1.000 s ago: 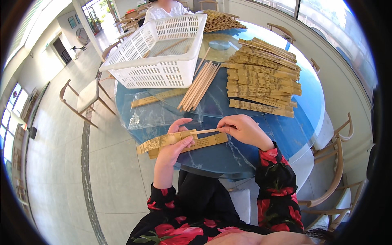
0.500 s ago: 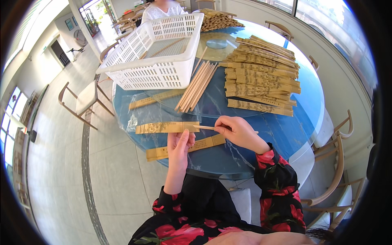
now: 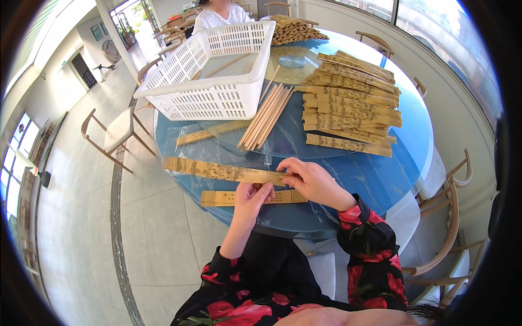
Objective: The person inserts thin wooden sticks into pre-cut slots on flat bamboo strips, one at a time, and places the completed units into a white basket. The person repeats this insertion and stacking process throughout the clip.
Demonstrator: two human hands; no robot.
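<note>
A long tan paper chopstick sleeve [image 3: 217, 169] with dark print is held level above the near edge of the round table. My left hand [image 3: 249, 205] pinches it from below near its right end. My right hand [image 3: 314, 182] has thumb and fingers closed on that right end; no stick shows outside the sleeve. Below, another sleeve [image 3: 220, 198] lies flat, partly covered by my left hand. Beyond my hands lies a bundle of bare wooden chopsticks [image 3: 266, 117]. To its right is a stacked pile of printed sleeves [image 3: 353, 103].
A white slatted plastic basket [image 3: 201, 99] stands at the far left, with a few sticks inside. One sleeve [image 3: 212, 132] lies before it, near clear plastic film. A brown heap [image 3: 296, 31] sits at the table's far side, near a seated person [image 3: 217, 20]. Wooden chairs [image 3: 117, 133] surround the table.
The stick that stuck out of the sleeve's right end no longer shows. My right hand has moved left onto the sleeve's end, and the sleeve now tilts slightly, left end higher.
</note>
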